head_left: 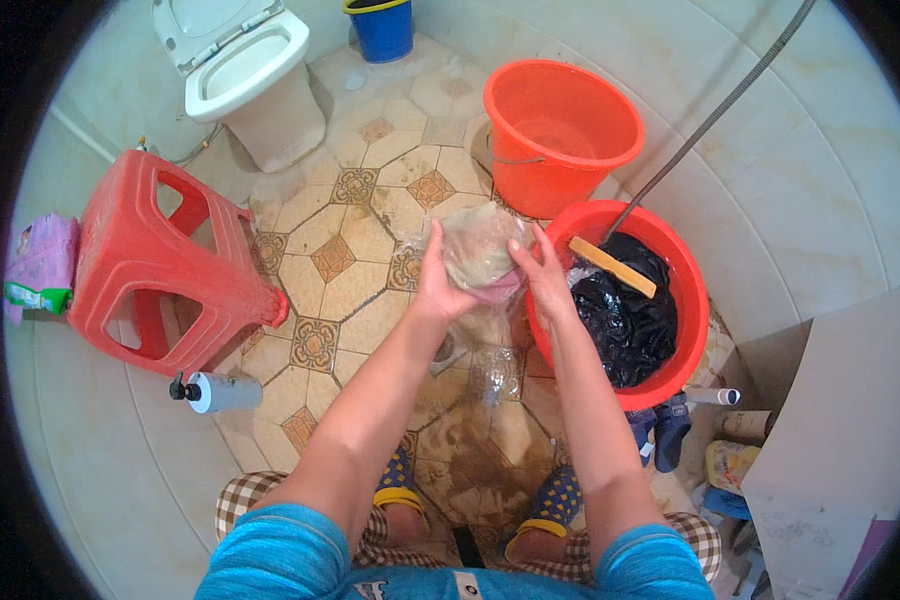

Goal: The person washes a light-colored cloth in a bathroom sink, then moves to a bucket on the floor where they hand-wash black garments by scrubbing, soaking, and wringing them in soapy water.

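Observation:
Between my left hand (444, 281) and my right hand (544, 270) is a wet bundle of pale cloth (480, 244) with a pink part at its lower side. Both palms press its sides, over the tiled floor. Water runs off it and splashes below. Just right of my right hand stands a red plastic basin (694, 315) with dark wet cloth (626, 322) in it. A wooden-backed brush or block (613, 266) lies on that cloth, its underside hidden. A grey flexible hose (709, 124) reaches down into the basin.
Behind the basin stands an orange-red bucket (547, 176). A red plastic stool (172, 262) lies at left, near a pump bottle (225, 392). A toilet (270, 97) and a blue bucket (382, 34) are farther back. Dark shoes (671, 435) sit below the basin. The floor (375, 315) is wet.

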Demonstrator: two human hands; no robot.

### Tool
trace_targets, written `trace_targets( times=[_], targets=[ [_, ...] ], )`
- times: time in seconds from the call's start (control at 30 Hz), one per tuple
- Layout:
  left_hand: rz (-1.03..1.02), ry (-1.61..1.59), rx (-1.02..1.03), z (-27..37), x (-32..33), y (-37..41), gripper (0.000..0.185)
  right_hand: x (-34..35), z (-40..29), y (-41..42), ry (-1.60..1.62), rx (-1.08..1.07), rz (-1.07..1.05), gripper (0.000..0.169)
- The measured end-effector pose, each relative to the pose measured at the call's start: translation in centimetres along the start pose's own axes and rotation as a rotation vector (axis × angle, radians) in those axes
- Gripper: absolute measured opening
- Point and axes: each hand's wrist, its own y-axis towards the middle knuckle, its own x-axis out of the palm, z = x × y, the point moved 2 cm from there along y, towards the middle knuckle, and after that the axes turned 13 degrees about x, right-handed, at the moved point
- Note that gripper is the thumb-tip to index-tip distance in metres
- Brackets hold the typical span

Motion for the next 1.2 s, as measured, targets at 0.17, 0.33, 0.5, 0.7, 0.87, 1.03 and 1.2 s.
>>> trace_targets(
  times=[0.17,0.33,0.5,0.7,0.87,1.03,1.2],
  targets=[
    [-0.138,0.011,-0.019,0.3,-0.8,0.4,0.071,0.6,0.6,-0.7,0.43,0.048,-0.423,0.068],
    [0.261,0.49,-0.138,-0.8,1.2,-0.1,0.069,0.1,0.8,0.4,-0.223,-0.459,0.209,0.025],
    [-0.126,0.119,-0.138,1.2,-6.5,1.3,0.077,9.5,0.2,-7.3,-0.887,-1.079,0.097,0.03],
    [-0.237,0.387,0.156,0.4,-7.3,0.9,0.052,10.7,0.0,-7.7,-1.084,-1.23,0.285,0.02],
    [0.029,0.09,-0.221,-2.0,-2.7,1.3,0.038,2.2,-1.8,-1.0,-0.596,-0.516,0.481,0.028],
    [0.088,0.048,-0.206,-1.6,0.5,1.1,0.049,-4.9,2.4,4.5,0.04,-0.141,0.03,0.03],
    [0.06,0.125,-0.122,1.0,-1.9,1.2,0.051,-2.2,0.8,-1.1,0.31,0.309,-0.123,0.06]
  ],
)
